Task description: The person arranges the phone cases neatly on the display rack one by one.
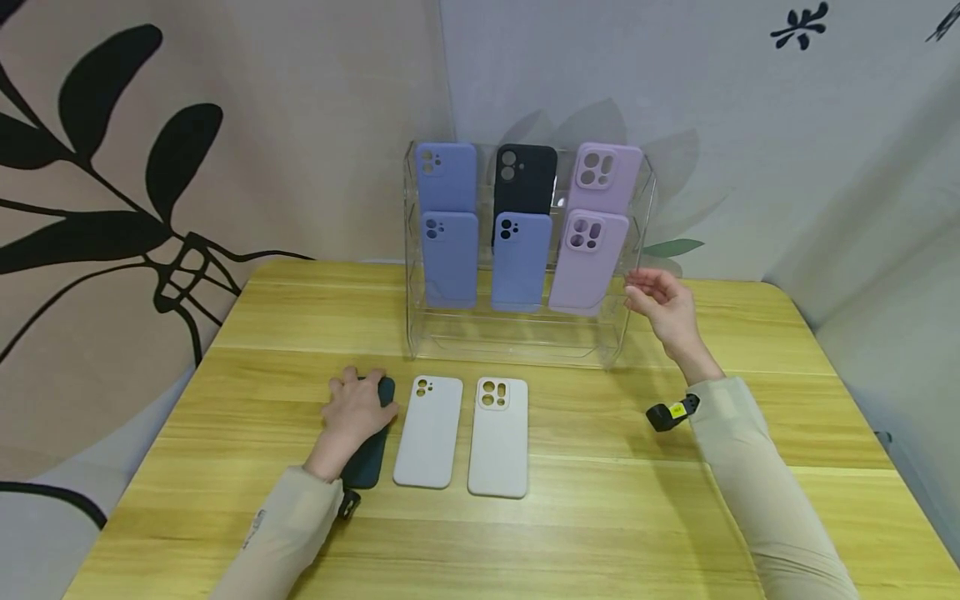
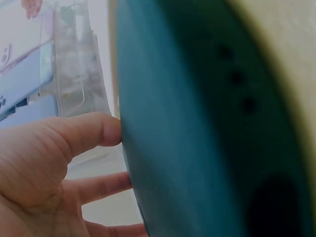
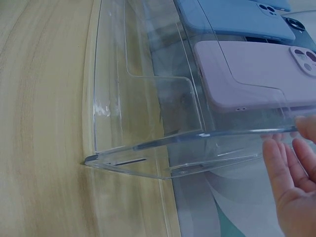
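My left hand holds a dark green phone case flat on the table, fingers spread over its upper part and thumb at its right edge. In the left wrist view, thumb and fingertips meet the edge of that case. Two white phone cases, one with a narrow camera cutout and one with a square camera frame, lie beside it. At the right side of a clear acrylic stand, my right hand touches the side panel with its fingertips, fingers loosely bent.
On the stand's lower tier lean two blue cases and a lilac case. Behind them rest another blue case, a black case and a second lilac case. A wall with leaf prints rises behind the wooden table.
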The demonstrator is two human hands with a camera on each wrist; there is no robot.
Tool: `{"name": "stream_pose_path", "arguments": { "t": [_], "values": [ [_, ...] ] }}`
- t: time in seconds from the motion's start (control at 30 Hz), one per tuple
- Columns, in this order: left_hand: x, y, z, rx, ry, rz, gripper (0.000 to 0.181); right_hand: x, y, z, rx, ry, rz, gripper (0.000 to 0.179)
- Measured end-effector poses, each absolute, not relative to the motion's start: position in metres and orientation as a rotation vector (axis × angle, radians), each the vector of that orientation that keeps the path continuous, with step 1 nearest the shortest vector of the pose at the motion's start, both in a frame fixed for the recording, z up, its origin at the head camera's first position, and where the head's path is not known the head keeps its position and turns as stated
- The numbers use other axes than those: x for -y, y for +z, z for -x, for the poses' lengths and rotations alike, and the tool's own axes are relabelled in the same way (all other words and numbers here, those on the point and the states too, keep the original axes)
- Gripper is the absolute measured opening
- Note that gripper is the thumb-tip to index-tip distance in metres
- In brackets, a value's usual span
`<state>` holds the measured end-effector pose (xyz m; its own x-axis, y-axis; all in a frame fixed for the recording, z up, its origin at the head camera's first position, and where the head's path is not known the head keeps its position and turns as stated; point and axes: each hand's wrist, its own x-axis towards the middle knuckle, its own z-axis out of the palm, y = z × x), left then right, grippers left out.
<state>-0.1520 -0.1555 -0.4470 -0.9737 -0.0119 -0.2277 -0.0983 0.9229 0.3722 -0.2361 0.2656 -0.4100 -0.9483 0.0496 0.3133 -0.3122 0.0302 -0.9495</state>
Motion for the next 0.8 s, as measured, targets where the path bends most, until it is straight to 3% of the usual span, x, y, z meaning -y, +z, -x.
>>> {"name": "stream_pose_path", "arguments": {
  "t": [0.43,0.8],
  "values": [
    [0.154,-0.439,0.153,-2.999,0.614,0.028,0.057,-0.267,-0.413,0.239,2.048,2.001,-0.268,0.026],
    [0.145,-0.426,0.154,-3.105,0.614,-0.025,0.055,-0.266,-0.412,0.238,2.027,2.023,-0.27,0.034]
  ]
}}
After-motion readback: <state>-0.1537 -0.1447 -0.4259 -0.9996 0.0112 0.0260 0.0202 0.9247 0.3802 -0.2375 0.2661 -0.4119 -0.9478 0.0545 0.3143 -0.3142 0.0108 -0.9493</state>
